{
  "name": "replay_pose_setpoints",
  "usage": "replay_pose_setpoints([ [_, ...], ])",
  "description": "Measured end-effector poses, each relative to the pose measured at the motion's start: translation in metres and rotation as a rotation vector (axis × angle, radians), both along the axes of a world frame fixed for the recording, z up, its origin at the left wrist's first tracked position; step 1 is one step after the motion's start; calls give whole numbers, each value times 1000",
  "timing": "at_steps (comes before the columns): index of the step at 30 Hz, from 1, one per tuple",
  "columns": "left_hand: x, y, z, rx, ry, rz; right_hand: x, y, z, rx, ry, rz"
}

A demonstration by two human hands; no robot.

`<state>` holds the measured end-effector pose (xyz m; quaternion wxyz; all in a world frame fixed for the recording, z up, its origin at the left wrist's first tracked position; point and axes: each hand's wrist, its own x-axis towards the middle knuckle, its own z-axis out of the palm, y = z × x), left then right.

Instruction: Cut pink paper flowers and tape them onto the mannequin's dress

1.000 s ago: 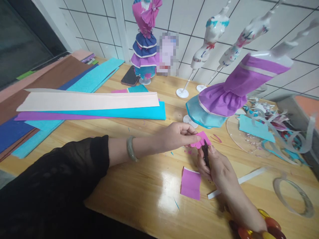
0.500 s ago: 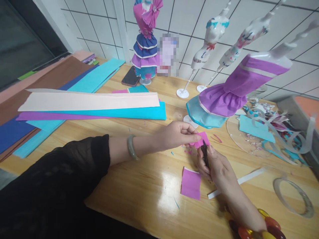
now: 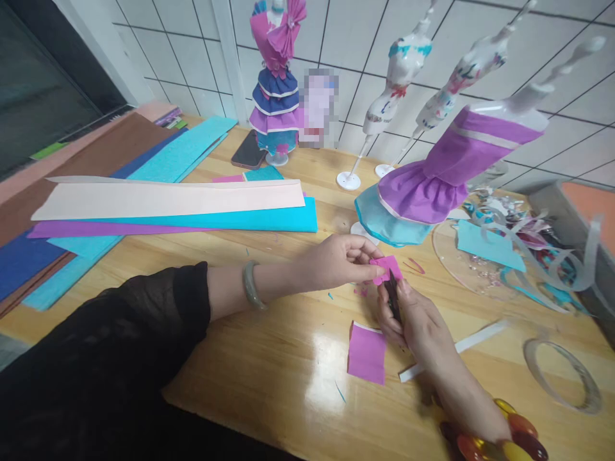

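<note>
My left hand pinches a small pink paper piece just above the wooden table. My right hand is closed round small dark scissors, whose tip meets the lower edge of the pink piece. A larger pink paper square lies flat on the table just below both hands. Tiny pink scraps lie under the left fingers.
A mannequin in a purple and turquoise paper dress stands behind the hands. Two bare mannequins and a dressed one stand at the back beside a phone. Long paper sheets lie left. A clear plate of scraps, white strip and tape ring lie right.
The left hand has turned the pink piece slightly, so less of it shows above the scissors. The view has shifted a little. Both hands stay in place.
</note>
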<state>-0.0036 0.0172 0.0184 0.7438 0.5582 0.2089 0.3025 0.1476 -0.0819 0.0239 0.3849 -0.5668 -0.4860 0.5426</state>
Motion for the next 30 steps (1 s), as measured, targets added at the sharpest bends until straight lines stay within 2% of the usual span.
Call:
replay_pose_setpoints([
  [9,-2,-1,-3,108,22,-44,1,0,-2,-23,34,4],
  [30,-4,0,1,168,67,-38,3,0,-1,-1,-31,13],
])
